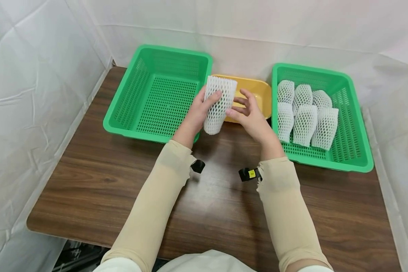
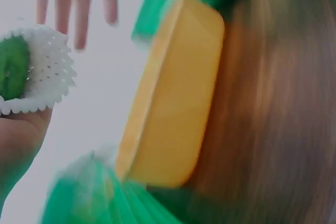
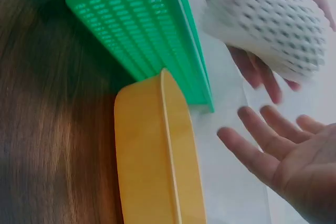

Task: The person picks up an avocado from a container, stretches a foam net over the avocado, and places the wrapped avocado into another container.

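Observation:
My left hand (image 1: 196, 113) grips a white foam fruit net (image 1: 221, 100) above the table's back half, thumb across its front. A rounded green item (image 2: 13, 67), seemingly a fruit, shows inside the net's mouth in the left wrist view; its kind is unclear. Just right of the net is my right hand (image 1: 253, 118), fingers spread and loosely bent, holding nothing. Its thumb tip is close to the net in the head view, while the right wrist view shows a gap between the right fingers (image 3: 257, 153) and the net.
A green basket (image 1: 122, 132) with nothing in it stands at left. Another green basket (image 1: 348, 132) at right holds several netted items (image 1: 305, 124) in two rows. Between them, partly behind my hands, sits a yellow tub (image 1: 263, 94) on the brown wooden table (image 1: 207, 211). White sheeting surrounds the table.

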`<state>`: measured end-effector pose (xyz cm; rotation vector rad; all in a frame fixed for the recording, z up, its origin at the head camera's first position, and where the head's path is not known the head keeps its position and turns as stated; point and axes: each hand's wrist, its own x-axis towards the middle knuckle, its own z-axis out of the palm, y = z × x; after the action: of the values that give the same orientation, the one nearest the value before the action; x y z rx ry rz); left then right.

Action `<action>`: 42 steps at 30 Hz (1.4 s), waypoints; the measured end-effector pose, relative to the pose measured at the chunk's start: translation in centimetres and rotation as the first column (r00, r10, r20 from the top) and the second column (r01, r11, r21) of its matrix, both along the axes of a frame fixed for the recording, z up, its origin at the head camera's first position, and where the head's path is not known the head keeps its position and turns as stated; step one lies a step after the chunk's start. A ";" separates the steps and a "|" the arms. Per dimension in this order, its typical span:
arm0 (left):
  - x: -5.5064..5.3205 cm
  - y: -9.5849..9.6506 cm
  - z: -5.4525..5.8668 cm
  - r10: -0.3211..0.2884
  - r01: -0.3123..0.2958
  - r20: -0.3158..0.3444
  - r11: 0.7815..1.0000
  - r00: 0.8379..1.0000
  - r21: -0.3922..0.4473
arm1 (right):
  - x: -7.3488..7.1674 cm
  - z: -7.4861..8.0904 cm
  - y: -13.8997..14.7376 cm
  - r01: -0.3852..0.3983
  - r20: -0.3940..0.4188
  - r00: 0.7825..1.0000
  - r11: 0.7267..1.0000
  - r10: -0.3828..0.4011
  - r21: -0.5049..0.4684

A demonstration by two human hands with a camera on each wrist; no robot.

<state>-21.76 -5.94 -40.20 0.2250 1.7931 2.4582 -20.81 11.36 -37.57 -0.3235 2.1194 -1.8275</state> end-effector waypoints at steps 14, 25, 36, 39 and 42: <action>1.4 3.1 1.8 -0.161 0.112 -0.196 0.965 0.967 -0.238 | -0.1 4.1 3.0 0.001 -0.132 0.990 0.942 0.045 0.335; 1.7 -2.7 3.0 -0.112 0.069 0.016 0.495 0.994 -0.866 | -2.2 7.6 12.4 -0.040 -0.081 0.989 0.740 0.126 0.671; 1.3 -4.9 1.1 0.064 0.242 0.282 0.358 0.957 -0.902 | -3.7 3.6 16.3 -0.300 0.169 0.945 0.532 0.282 0.792; 1.3 -5.2 1.1 0.066 0.236 0.280 0.379 0.958 -0.895 | -3.8 2.7 16.9 -0.381 0.263 0.921 0.519 0.287 0.765; 1.2 -5.4 1.1 0.067 0.227 0.276 0.405 0.959 -0.886 | -3.9 1.7 17.3 -0.442 0.333 0.896 0.531 0.294 0.722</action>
<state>-20.52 -11.36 -39.14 -0.1232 2.5587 0.9938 -24.67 28.62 -35.83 -0.3327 2.2574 -0.5335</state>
